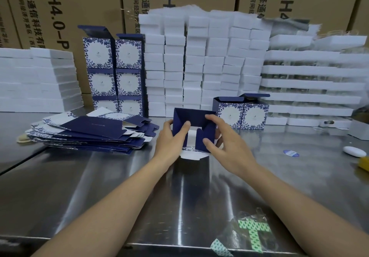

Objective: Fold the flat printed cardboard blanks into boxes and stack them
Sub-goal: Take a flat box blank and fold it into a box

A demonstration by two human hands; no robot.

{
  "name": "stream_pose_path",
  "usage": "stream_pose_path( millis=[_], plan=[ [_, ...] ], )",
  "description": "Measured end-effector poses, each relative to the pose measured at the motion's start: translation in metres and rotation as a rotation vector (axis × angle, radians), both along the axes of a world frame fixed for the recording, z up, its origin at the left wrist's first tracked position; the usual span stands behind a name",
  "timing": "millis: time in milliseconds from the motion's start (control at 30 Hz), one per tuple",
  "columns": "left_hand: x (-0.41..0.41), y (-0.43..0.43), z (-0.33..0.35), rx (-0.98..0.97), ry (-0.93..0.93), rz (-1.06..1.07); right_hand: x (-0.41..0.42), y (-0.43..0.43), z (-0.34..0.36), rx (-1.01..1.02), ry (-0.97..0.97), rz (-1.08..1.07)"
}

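At the centre of the frame, just above the shiny steel table (119, 176), you hold the half-formed navy blue cardboard box (194, 130) with its open end tipped toward you. Your left hand (169, 138) grips its left wall, thumb pressed on an inner flap; your right hand (225, 142) curls its fingers (213, 119) over the upper right corner while the thumb pushes the right flap inward. Both sets of fingers are closed on the card, not spread.

The risk, as I judge it, lies in those bottom flaps: they overlap only partly, leaving a white gap between them, so pressing them in the wrong order could jam a tab or crease the print. Squeeze the walls too hard and the box may go out of square (it would then stack crookedly). The white tab hanging at the lower edge could also fold back under your hand.

As for containers, the box in your hands shows nothing inside. The two folded blue-and-white floral boxes (242, 114) right of centre stand with lids up; their insides are hidden. The stacked floral boxes (114, 68) at upper left are likewise unreadable. The pile of flat navy printed blanks (89, 134) waits at left.
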State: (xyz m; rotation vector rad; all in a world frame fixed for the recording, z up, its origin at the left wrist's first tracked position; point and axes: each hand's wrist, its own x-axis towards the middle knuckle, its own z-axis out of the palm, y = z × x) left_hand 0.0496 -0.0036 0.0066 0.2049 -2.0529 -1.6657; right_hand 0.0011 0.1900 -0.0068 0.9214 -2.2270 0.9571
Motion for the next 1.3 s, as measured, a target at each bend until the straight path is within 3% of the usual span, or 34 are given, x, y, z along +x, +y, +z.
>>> stream_pose_path(
  millis=[300, 433, 700, 1000, 1167, 1300],
  plan=[
    [-0.009, -0.01, 0.0, 0.081, 0.01, -0.154, -0.008, 0.009, 0.006, -0.178, -0.211, 0.07],
    [-0.01, -0.012, -0.003, -0.035, 0.056, -0.217, -0.013, 0.018, 0.007, -0.118, -0.186, 0.048],
    [-0.004, -0.013, -0.007, -0.353, 0.153, -0.203, -0.018, 0.025, 0.008, 0.201, -0.137, -0.097],
    [-0.009, -0.023, -0.017, -0.733, 0.056, -0.25, -0.014, 0.025, 0.008, 0.224, -0.149, 0.012],
    [-0.011, -0.022, -0.021, -0.648, 0.144, -0.252, -0.017, 0.021, 0.002, 0.036, -0.21, 0.118],
    [-0.011, -0.014, -0.016, -0.432, 0.249, -0.204, -0.015, 0.013, 0.001, -0.185, -0.329, 0.161]
  ],
)
